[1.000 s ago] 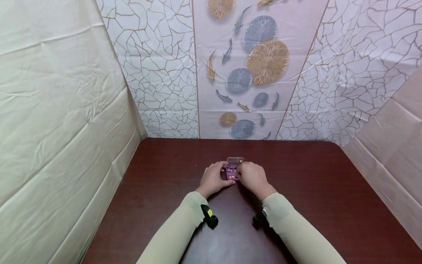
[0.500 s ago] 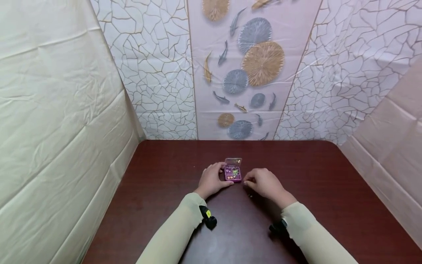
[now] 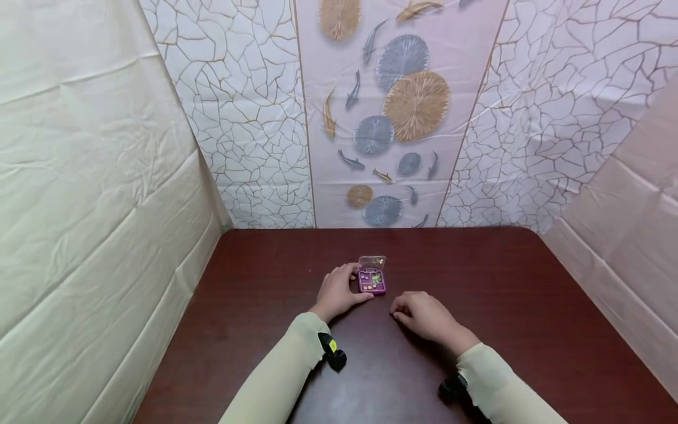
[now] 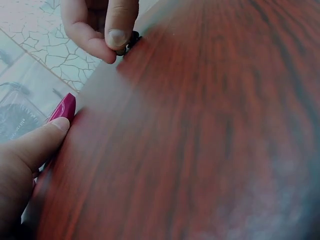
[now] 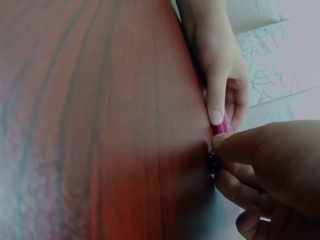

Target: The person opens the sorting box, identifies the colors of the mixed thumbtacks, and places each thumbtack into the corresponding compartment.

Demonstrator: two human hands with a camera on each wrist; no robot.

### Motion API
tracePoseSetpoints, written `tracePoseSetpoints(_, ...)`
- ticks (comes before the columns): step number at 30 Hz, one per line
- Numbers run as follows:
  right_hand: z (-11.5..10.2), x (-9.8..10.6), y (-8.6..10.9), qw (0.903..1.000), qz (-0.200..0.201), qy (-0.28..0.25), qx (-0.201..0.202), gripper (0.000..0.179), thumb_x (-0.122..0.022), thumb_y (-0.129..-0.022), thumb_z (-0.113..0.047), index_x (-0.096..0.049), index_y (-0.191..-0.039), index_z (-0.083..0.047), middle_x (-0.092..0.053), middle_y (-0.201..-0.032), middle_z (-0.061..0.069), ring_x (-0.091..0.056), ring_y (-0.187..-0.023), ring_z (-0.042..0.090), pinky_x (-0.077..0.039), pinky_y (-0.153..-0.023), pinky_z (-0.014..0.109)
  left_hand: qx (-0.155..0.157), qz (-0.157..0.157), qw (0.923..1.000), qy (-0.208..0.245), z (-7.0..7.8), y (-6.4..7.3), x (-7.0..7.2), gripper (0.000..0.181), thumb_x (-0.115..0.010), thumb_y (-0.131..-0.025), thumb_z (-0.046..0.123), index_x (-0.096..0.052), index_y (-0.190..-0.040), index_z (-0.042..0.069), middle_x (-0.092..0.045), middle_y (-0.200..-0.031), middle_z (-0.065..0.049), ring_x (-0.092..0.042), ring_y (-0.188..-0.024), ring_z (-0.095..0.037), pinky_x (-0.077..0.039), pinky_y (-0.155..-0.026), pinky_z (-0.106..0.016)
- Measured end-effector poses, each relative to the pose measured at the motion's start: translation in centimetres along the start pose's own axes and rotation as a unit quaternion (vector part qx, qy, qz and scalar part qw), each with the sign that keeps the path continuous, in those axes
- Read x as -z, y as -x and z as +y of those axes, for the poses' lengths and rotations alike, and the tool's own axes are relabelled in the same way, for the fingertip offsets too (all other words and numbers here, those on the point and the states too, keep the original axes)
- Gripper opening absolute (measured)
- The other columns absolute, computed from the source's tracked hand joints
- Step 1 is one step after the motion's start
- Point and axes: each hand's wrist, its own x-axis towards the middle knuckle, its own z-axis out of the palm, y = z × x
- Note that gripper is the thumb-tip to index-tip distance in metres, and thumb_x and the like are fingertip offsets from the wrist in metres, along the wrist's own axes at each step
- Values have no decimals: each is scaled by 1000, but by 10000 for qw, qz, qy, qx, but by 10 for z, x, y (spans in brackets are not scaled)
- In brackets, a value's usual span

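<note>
A small purple pill box [image 3: 372, 290] stands on the table with its clear lid [image 3: 372, 262] raised at the back. Its compartments hold small green, yellow-orange and purple pieces. My left hand [image 3: 338, 291] holds the box from the left, thumb at the near edge and fingers round the far side. To the right and nearer, my right hand [image 3: 424, 315] is low over the table. Its thumb and forefinger pinch at small dark pieces [image 5: 213, 162] on the tabletop, also visible as a dark cluster [image 4: 131, 42] in the left wrist view. Their exact kind is too small to tell.
The dark red wooden table [image 3: 275, 253] runs back to a patterned cloth wall [image 3: 265, 147]. Plain cream cloth [image 3: 106, 235] hangs along the left side. A black wrist camera [image 3: 336, 356] sits under the left cuff, another [image 3: 452, 388] under the right.
My right hand has come out of the box and moved right, then nearer down to the dark pieces on the table. Green pieces in the box are now uncovered. My left hand keeps its hold.
</note>
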Motion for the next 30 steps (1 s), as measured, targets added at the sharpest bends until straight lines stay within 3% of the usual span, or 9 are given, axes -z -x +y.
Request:
tracePoseSetpoints(5, 1, -5, -1, 9996, 215, 14, -181, 14, -81, -100, -9, -78, -96, -22, -72, -92, -12, -68, -84, 8, -59, -76, 38, 47, -10, 10000, -40, -1, 0, -2, 83, -93, -84, 60, -62, -149, 20, -69, -128, 5, -64, -112, -15, -48, -106, -46)
tracePoseSetpoints(14, 9, -7, 1, 9983, 581, 48, -70, 11, -80, -101, -9, -79, -97, -19, -67, -92, -11, -67, -85, 10, -59, -79, 40, -28, 20, 10000, 14, 1, 1, -1, 80, -94, -84, 57, -62, -147, 19, -70, -130, 4, -65, -113, -15, -48, -106, -46)
tracePoseSetpoints(20, 11, -1, 1, 9983, 475, 22, -325, 10, -81, -101, -13, -79, -96, -22, -69, -90, -12, -65, -80, 8, -58, -77, 39, -5, 25, 10000, 21, 1, 0, 0, 81, -94, -84, 58, -62, -148, 20, -70, -131, 5, -65, -114, -15, -47, -108, -46)
tracePoseSetpoints(30, 8, -4, 0, 9975, 277, 441, -470, 17, -83, -97, -18, -72, -86, -24, -63, -81, -12, -57, -70, 6, -55, -69, 36, 49, -32, 10000, 19, 3, 1, 1, 82, -93, -84, 59, -61, -149, 20, -69, -130, 5, -64, -114, -16, -47, -109, -48)
